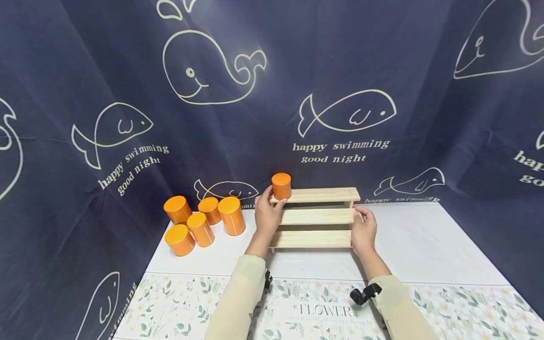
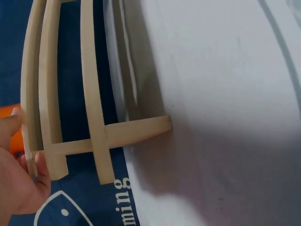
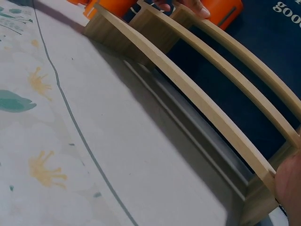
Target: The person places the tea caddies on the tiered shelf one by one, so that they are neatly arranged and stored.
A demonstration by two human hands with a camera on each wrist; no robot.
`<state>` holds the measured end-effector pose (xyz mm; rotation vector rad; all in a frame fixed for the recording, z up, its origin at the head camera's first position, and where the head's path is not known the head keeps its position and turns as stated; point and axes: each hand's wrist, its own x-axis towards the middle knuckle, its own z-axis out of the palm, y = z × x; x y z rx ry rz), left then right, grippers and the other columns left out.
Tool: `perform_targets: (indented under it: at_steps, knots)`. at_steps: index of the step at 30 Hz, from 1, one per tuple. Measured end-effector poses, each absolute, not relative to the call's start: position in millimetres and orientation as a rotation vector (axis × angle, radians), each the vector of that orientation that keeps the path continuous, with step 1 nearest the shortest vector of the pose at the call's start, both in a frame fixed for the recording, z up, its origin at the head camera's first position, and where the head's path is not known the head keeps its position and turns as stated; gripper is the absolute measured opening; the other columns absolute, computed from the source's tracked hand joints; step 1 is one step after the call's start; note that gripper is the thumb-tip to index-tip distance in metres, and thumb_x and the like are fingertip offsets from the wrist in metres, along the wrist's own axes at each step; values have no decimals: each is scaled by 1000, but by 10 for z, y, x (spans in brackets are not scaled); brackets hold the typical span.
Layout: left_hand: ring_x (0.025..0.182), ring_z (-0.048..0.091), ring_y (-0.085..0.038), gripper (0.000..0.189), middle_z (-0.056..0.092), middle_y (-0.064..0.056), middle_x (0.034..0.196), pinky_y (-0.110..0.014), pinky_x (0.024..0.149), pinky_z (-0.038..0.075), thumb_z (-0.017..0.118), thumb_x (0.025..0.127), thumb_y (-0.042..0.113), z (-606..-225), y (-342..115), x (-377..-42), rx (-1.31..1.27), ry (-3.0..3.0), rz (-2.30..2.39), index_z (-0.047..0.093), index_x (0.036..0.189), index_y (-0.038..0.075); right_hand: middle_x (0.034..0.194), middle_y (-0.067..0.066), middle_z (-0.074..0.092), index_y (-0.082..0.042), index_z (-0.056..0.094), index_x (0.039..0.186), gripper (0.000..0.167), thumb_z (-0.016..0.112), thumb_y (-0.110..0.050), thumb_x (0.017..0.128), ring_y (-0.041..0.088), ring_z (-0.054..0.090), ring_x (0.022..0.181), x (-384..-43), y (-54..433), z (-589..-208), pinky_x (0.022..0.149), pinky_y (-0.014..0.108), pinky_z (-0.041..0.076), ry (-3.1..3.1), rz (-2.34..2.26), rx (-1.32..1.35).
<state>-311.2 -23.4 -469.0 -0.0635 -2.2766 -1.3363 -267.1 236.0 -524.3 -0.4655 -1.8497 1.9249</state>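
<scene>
A three-tier wooden rack stands at the back of the white table, its slats running left to right. My left hand grips the left end of its top tier; in the left wrist view, fingers curl beneath the slat and the thumb lies above. On that end of the top tier sits an orange cylindrical canister, close beside the left thumb. At the rack's right side, my right hand holds the end frame. Only an edge of the right hand shows in the right wrist view.
Several more orange canisters stand grouped on the table left of the rack. A dark blue curtain with whale and fish drawings hangs right behind. Along the front lies a floral-printed cover marked FLOWER.
</scene>
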Motion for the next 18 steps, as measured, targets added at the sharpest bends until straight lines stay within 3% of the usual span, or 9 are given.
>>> perform_targets:
  at_steps: [7,14,18]
  knots:
    - [119,60,-31,68,70,-16,139,-46,104,54,86,86,10,-4641,-233,-3100,-65,-2301,-1446,58,148,3,156,23,53,3,46,148,39,39,-13,113,35,51,148,-2684,2367,-5236,123,42,44,-1842,1925,-502]
    - [135,57,-35,68,57,-17,153,-49,115,50,81,89,7,-4630,-275,-3017,-107,-2312,-1511,54,150,0,166,27,38,4,36,159,48,37,-13,114,37,38,158,-2655,2378,-5186,130,44,34,-1867,1972,-477]
    - [137,57,-35,65,47,-17,162,-52,108,55,79,90,6,-4618,-319,-2944,-134,-2295,-1570,55,150,-1,169,27,33,4,33,161,51,35,-14,114,38,32,160,-2646,2389,-5170,132,45,29,-1910,1967,-477]
